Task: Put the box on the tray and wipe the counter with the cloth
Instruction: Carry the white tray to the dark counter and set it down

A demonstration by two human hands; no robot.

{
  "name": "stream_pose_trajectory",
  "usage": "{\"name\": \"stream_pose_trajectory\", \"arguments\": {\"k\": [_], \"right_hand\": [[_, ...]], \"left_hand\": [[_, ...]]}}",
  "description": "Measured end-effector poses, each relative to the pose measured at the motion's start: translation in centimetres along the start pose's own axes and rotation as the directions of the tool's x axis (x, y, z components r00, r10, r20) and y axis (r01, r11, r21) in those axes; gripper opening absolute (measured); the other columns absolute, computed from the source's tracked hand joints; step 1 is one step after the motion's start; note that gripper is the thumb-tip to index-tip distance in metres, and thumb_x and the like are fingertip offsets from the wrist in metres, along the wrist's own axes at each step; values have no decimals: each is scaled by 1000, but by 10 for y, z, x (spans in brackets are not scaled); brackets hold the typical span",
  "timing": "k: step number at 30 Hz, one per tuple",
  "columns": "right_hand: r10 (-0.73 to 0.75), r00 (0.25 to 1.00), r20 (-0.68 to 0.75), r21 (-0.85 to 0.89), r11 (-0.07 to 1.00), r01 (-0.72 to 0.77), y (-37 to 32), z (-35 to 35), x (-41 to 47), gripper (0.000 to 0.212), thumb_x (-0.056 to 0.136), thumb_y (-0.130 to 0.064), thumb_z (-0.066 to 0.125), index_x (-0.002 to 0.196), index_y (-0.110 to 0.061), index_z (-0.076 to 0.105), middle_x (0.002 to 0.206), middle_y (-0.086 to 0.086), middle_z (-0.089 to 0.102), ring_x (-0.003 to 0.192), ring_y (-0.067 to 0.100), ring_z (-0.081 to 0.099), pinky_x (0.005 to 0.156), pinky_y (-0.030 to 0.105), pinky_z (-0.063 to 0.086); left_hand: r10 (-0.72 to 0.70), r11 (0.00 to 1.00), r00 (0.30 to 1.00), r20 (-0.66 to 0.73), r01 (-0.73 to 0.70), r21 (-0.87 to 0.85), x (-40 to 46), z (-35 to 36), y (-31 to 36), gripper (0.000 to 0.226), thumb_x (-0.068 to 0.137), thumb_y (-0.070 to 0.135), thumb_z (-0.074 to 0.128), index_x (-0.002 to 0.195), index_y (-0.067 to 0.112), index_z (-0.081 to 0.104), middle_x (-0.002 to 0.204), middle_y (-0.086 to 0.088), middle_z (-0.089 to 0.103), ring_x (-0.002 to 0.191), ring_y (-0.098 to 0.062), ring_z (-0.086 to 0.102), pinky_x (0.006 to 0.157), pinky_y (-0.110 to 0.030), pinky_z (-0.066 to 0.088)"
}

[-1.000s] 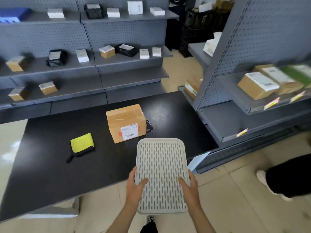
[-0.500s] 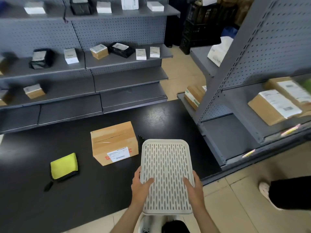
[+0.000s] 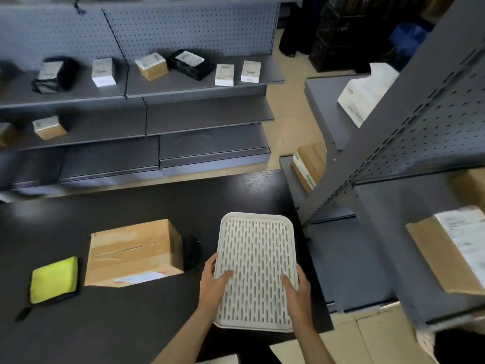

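- White plastic tray [image 3: 256,269], rectangular with rounded corners and rows of slots, is held over the right part of the black counter [image 3: 131,319], its near edge at the counter's front edge.
- Left hand [image 3: 214,285] grasps the tray's left rim near the near corner, thumb laid on the slotted top.
- Right hand [image 3: 298,291] grasps the right rim the same way, thumb on top.
- Brown cardboard box [image 3: 133,252], taped along its top and with a white label on the near face, sits on the counter at about 10 o'clock from the left hand, near it but not touching.
- Folded yellow cloth with a dark edge [image 3: 54,279] lies at 9 o'clock from the left hand, just beyond the box, well apart from the hand.
- Small black object [image 3: 193,249] lies between box and tray; too blurred to identify.
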State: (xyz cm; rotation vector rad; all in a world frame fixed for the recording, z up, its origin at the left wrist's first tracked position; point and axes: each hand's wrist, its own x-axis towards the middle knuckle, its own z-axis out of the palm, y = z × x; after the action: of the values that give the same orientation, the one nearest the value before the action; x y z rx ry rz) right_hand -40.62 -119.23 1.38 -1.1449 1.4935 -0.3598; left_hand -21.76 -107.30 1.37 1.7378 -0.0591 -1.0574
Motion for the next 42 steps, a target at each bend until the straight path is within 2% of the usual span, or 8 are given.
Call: {"name": "stream_pose_trajectory", "arguments": {"k": [5, 10, 16, 24, 31, 35, 39, 42], "right_hand": [[-5, 998, 69, -15, 1000, 6, -16, -11, 59, 62, 96, -37, 67, 153, -32, 44, 149, 0, 47, 132, 24, 54, 109, 50, 48], [-26, 992, 127, -78, 996, 36, -10, -17, 108, 78, 76, -64, 64, 148, -38, 48, 147, -3, 54, 131, 20, 56, 110, 51, 49], [-19, 984, 177, -92, 995, 36, -26, -27, 122, 56, 101, -24, 63, 155, -23, 44, 142, -6, 52, 134, 19, 50, 106, 34, 43], [8, 977, 212, -147, 989, 23, -3, -26, 126, 65, 99, -26, 66, 157, -33, 37, 155, -3, 45, 140, 21, 48, 114, 43, 43], [-4, 972, 234, -241, 969, 62, -4, -31, 134, 64, 98, -28, 66, 156, -29, 39, 156, 0, 47, 140, 23, 49, 115, 50, 44], [-166, 961, 221, -506, 823, 259, -20, -28, 120, 51, 97, -24, 62, 147, -19, 52, 150, 5, 50, 135, 26, 50, 111, 43, 45], [-316, 823, 471, -676, 469, 568, -27, -8, 97, 38, 98, -27, 58, 135, -18, 62, 140, -1, 58, 129, 23, 52, 106, 42, 46], [-302, 766, 567, -671, 370, 643, -34, 17, 79, 36, 99, -29, 54, 133, -22, 62, 133, -3, 62, 122, 21, 55, 102, 40, 46]], "left_hand": [[-36, 999, 998, -55, 34, -36, 23, 36, 23, 57, 88, 12, 72, 136, 31, 48, 124, 8, 65, 105, -12, 69, 78, -31, 54], [-93, 996, 991, -99, 93, -11, 45, 55, 23, 63, 82, 15, 76, 135, 34, 47, 126, 6, 65, 109, -14, 68, 91, -43, 57], [-162, 986, 982, -92, 159, -42, 49, 68, 17, 61, 86, 7, 74, 136, 28, 46, 126, 5, 62, 110, -10, 64, 81, -30, 53], [-252, 967, 967, -43, 253, 33, 60, 61, 2, 63, 74, 30, 78, 132, 33, 52, 137, 0, 58, 119, -21, 64, 102, -50, 53], [-217, 974, 976, 14, 216, 72, 45, 49, 12, 41, 91, 10, 68, 129, 21, 58, 126, 0, 68, 106, -11, 70, 80, -27, 55], [-137, 915, 990, 34, 114, 386, 25, 31, 18, 38, 93, 30, 69, 128, 22, 59, 132, 4, 62, 119, -12, 62, 94, -29, 49], [-1, 611, 1000, -8, 7, 792, 8, 0, 15, 54, 91, 50, 59, 141, 31, 50, 143, 5, 52, 131, -19, 51, 108, -43, 45], [55, 482, 997, -45, 13, 876, -6, -28, 14, 49, 94, 49, 55, 140, 32, 50, 144, 5, 53, 129, -20, 53, 106, -46, 47]]}}
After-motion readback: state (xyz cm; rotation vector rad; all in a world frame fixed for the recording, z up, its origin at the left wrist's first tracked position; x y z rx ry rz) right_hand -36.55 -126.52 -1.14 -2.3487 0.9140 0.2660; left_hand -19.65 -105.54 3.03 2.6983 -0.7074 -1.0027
